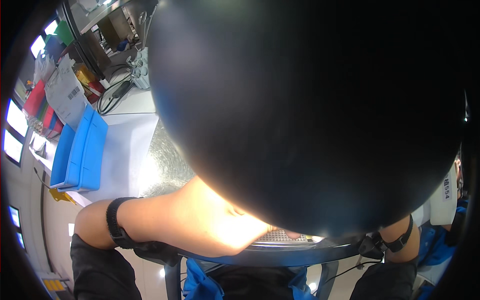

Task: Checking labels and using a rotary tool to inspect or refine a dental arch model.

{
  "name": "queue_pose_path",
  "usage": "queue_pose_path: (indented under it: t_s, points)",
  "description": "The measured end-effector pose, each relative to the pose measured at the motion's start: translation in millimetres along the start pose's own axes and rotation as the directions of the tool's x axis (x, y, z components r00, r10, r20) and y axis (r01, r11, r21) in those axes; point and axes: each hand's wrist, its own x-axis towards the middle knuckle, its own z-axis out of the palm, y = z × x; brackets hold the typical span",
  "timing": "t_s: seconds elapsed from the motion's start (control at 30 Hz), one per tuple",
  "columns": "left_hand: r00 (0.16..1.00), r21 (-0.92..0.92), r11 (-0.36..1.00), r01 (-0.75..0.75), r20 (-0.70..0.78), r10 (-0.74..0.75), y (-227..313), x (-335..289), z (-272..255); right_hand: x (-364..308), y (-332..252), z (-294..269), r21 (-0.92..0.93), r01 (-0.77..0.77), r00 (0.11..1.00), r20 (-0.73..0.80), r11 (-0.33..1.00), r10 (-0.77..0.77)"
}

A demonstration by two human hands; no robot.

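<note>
A large, dark, rounded object (300,110) hangs close in front and covers most of the work area. My left hand (225,225) reaches rightward under its lower edge, its back brightly lit and its fingers mostly hidden. Close to it lies a perforated plate (281,236) with small holes. A fingertip (292,234) shows just beyond, though whose hand it belongs to I cannot tell. Only my right forearm (397,235), with a black strap, comes into sight; the hand is behind the dark object. Whatever either hand holds is hidden.
Blue plastic bins (82,150) stand nested at the left on a white surface (127,140). Beside my left forearm is a shiny metal plate (170,160). Behind are a black cable (117,92), grey fittings (141,67) and papers (67,92). A dark table edge (280,254) runs nearest me.
</note>
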Motion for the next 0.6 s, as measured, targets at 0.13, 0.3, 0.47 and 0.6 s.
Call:
queue_pose_path:
  t_s: [0.13, 0.3, 0.47, 0.6]
  points:
    - [0.969, -0.084, 0.966, 0.246, 0.056, -0.242, 16.5, 6.6, 1.8, -2.9, -11.9, -13.1, -0.054, -0.028, 1.0, 0.011, 0.998, 0.028]
    - [0.989, 0.008, 0.992, 0.122, -0.08, -0.121, 13.3, -4.0, 4.9, 3.1, 10.4, 11.5, 0.066, 0.046, 0.999, -0.022, 0.997, -0.044]
    - [0.998, -0.01, 0.999, 0.047, -0.028, -0.047, 14.6, 3.5, 2.3, 1.2, -3.3, -4.1, -0.004, 0.007, 1.0, 0.004, 1.0, -0.007]
    - [0.998, -0.034, 0.998, 0.06, 0.001, -0.06, 16.3, 6.4, 0.4, -1.7, -6.3, -5.8, -0.007, 0.0, 1.0, 0.008, 1.0, 0.0]
